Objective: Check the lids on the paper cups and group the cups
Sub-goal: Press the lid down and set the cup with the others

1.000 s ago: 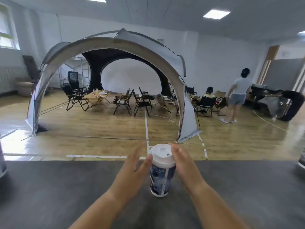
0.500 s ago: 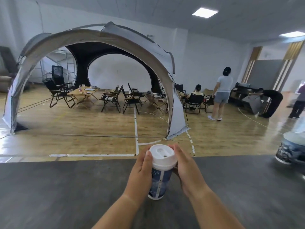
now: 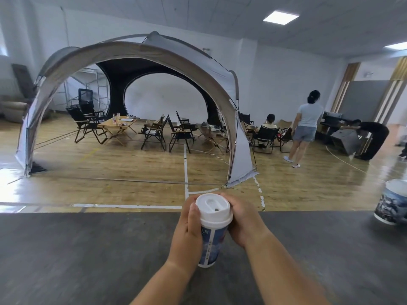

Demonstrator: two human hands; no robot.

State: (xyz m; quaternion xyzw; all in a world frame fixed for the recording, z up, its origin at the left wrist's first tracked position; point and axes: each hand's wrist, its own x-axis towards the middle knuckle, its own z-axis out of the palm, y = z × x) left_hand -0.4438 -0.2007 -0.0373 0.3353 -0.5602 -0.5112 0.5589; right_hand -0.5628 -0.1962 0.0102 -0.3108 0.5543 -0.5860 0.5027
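A tall paper cup with a blue-and-white print and a white lid stands upright on the dark grey table, in the middle near its far edge. My left hand wraps round the cup's left side, thumb against the lid's rim. My right hand curls round the right side just below the lid. A second printed cup with a white lid stands at the table's right edge, partly cut off by the frame.
Beyond the table's far edge lies a wooden floor with a large arched tent, folding chairs and a low table. A standing person and others are at the back right, far from the table.
Both hands have closed round the cup from its sides. The view has swung right, then eased back left, bringing the second cup into sight at the right edge.
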